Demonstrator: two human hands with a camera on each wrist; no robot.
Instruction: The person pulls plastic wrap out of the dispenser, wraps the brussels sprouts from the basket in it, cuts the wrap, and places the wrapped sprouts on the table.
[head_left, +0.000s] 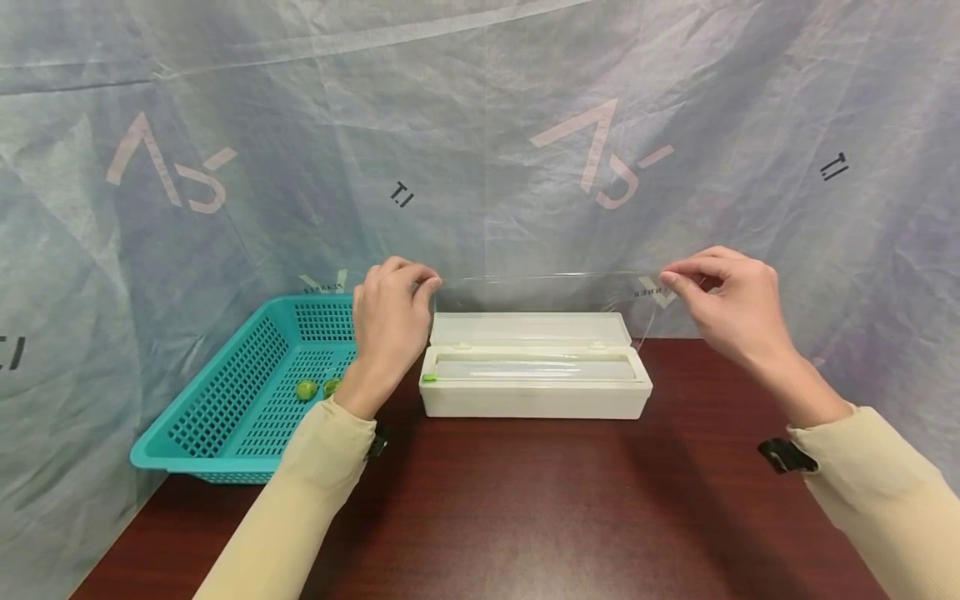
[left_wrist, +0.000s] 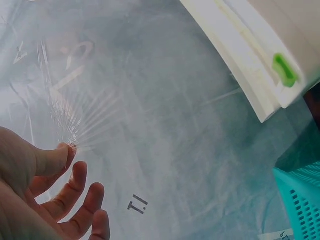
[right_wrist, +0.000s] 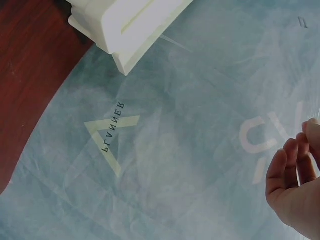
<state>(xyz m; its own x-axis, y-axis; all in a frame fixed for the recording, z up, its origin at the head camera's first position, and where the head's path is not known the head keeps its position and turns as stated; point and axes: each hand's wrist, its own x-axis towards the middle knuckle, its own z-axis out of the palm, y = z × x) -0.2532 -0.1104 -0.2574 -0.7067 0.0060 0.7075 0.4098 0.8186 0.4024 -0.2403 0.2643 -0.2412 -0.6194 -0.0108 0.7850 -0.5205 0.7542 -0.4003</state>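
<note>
A clear sheet of plastic wrap (head_left: 551, 276) is stretched between my two hands, above and behind a white wrap dispenser box (head_left: 536, 402). My left hand (head_left: 393, 321) pinches one corner between thumb and forefinger; creases fan out from that pinch in the left wrist view. With thumb and fingertips, my right hand (head_left: 731, 304) pinches the opposite corner. The box's lid (head_left: 531, 328) stands raised at the back, and a roll of wrap (head_left: 534, 369) shows inside. A green slide cutter (head_left: 430, 377) sits at the box's left end.
To the left, a teal plastic basket (head_left: 225, 375) holds small green round fruits (head_left: 306, 389), partly hidden by my left arm. Everything stands on a dark red-brown wooden table (head_left: 525, 517). A grey printed sheet (head_left: 480, 142) hangs close behind the box.
</note>
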